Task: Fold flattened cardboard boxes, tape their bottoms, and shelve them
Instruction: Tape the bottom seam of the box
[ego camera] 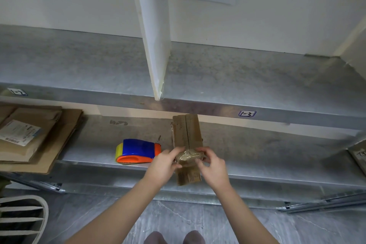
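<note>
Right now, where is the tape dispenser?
The tape dispenser lies on the lower metal shelf, just left of the left hand and the cardboard box.

1. A small blue-outlined label point(247, 113) on the front edge of the upper shelf point(198, 106), right of the divider, reads "1-3".
2. Another label point(18, 92) at that edge's left end is too tilted to read.
3. Print on the shipping sticker point(18, 132) is illegible.

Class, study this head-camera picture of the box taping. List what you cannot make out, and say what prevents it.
- Taped end of the box: covered by the left hand and right hand.
- Print on the white label on the flat cardboard stack: too small.
- Cardboard at the right edge: cut off by the frame.
- Tape roll inside the tape dispenser: hidden by its housing.
</note>
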Action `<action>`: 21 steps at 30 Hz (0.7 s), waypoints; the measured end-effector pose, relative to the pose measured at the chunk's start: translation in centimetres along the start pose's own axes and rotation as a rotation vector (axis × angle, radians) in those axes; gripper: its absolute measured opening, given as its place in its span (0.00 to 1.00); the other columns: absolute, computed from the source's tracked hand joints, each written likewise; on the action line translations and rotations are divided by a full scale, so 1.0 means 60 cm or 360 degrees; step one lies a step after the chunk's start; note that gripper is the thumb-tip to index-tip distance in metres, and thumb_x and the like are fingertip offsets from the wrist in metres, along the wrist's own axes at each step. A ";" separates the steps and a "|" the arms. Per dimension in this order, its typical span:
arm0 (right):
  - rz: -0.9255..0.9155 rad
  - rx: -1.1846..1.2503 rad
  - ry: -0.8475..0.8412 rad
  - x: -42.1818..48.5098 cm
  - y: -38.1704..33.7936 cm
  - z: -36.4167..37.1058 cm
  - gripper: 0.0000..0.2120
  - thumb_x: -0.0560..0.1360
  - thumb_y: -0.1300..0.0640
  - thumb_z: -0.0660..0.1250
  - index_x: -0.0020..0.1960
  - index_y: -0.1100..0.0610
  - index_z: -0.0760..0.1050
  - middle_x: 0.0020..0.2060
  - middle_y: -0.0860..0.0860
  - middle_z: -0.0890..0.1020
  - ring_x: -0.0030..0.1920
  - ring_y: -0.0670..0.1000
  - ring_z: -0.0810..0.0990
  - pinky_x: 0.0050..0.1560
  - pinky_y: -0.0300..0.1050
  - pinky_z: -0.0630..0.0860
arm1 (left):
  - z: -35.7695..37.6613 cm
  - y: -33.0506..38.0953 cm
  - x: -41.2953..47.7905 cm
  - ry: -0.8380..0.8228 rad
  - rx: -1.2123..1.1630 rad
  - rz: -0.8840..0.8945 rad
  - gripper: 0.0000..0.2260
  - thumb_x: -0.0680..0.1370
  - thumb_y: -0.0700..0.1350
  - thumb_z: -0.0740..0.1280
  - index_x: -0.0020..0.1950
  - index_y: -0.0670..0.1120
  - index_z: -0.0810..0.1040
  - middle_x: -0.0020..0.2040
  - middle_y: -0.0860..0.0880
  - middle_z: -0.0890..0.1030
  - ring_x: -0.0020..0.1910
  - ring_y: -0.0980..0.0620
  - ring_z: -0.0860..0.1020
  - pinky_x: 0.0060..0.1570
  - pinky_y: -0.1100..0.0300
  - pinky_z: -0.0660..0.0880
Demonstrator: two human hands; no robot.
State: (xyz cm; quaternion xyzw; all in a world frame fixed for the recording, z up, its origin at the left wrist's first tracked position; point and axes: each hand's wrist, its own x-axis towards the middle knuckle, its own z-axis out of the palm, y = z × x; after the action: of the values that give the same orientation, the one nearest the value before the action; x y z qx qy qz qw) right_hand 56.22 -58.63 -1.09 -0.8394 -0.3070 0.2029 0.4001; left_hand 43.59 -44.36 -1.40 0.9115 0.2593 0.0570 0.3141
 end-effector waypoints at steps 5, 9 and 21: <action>0.0165 -0.0087 0.0148 -0.009 -0.019 0.022 0.32 0.64 0.31 0.70 0.65 0.42 0.69 0.61 0.49 0.74 0.62 0.53 0.72 0.59 0.48 0.73 | 0.020 0.007 -0.018 -0.0092 -0.1020 -0.0069 0.31 0.68 0.37 0.77 0.63 0.61 0.72 0.64 0.52 0.68 0.61 0.53 0.75 0.56 0.64 0.76; 0.0162 -0.0049 0.0228 -0.009 -0.013 0.014 0.37 0.64 0.36 0.75 0.68 0.44 0.66 0.66 0.51 0.67 0.66 0.55 0.69 0.64 0.49 0.70 | 0.000 0.004 -0.010 -0.0252 -0.1012 -0.0111 0.32 0.70 0.38 0.76 0.66 0.63 0.68 0.65 0.55 0.70 0.59 0.58 0.76 0.58 0.62 0.76; 0.0158 -0.0184 -0.0011 0.009 0.032 -0.096 0.29 0.68 0.49 0.76 0.67 0.41 0.71 0.73 0.50 0.57 0.73 0.54 0.59 0.72 0.46 0.62 | -0.073 0.007 0.056 -0.0318 -0.0643 -0.0097 0.20 0.76 0.45 0.71 0.63 0.55 0.67 0.57 0.61 0.73 0.56 0.57 0.75 0.60 0.60 0.73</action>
State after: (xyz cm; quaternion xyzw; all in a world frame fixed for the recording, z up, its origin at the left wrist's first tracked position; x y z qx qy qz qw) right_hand 60.64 -62.38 0.76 -0.8746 -0.2775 0.2074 0.3392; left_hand 45.47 -40.55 2.12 0.8231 0.2376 0.0076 0.5158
